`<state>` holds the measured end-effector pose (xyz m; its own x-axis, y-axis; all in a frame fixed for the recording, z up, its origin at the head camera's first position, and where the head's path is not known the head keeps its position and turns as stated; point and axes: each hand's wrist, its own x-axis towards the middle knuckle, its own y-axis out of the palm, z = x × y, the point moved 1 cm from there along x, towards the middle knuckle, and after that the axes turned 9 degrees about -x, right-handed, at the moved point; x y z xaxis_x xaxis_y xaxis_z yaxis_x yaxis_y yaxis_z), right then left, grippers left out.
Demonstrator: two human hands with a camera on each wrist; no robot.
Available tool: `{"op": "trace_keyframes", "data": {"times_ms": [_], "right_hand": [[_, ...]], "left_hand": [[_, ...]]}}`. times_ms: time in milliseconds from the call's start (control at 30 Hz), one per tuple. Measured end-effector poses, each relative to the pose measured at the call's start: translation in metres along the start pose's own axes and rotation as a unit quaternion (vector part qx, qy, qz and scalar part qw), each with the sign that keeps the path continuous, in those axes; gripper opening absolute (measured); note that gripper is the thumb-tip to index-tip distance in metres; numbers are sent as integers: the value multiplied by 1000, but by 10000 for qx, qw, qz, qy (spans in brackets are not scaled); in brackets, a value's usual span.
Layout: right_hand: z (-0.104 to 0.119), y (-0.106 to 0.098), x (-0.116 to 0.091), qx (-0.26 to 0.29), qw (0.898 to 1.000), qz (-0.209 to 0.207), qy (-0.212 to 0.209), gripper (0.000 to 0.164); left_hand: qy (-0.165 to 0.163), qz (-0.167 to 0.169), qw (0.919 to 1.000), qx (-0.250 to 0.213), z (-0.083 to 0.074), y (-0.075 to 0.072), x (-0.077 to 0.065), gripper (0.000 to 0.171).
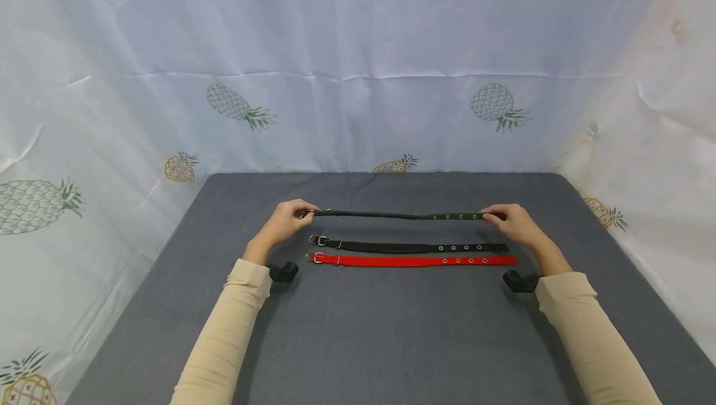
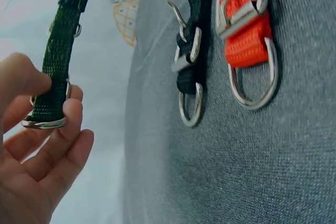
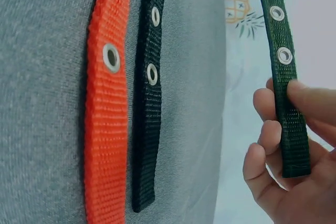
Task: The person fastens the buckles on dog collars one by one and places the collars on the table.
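Both ends of green strap (image 1: 386,215): pinched, ring end by left hand (image 1: 284,222), holed end by right hand (image 1: 513,223), mid-frame.
Black strap (image 1: 386,248): laid lower in frame, on table (image 1: 391,336).
Red strap (image 1: 391,261): laid just below black strap.

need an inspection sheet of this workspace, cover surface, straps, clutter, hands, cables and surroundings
Surface: grey fabric-textured table
Job's things: dark green strap held up and extended lengthwise; black strap and red strap lie roughly parallel on the table, red nearer the person
Clutter: nothing seen
Hands: left hand pinches the green strap's ring end; right hand pinches its eyelet end; black device at each wrist
Cables: nothing seen
Surroundings: pale curtain with pineapple prints, lettering reversed
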<state>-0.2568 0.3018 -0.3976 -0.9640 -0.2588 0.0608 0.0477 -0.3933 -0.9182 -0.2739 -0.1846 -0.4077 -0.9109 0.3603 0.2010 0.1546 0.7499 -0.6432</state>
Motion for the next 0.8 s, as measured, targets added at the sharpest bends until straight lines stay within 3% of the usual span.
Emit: {"op": "trace_keyframes", "data": {"times_ms": [300, 800], "right_hand": [[3, -6, -5, 430, 9979, -426, 228, 27], [22, -19, -4, 1427, 9848, -986, -83, 27]], "left_hand": [[-263, -359, 9979, -474, -11, -1, -5, 26], [197, -1102, 9858, -1254, -37, 4, -7, 28]]}}
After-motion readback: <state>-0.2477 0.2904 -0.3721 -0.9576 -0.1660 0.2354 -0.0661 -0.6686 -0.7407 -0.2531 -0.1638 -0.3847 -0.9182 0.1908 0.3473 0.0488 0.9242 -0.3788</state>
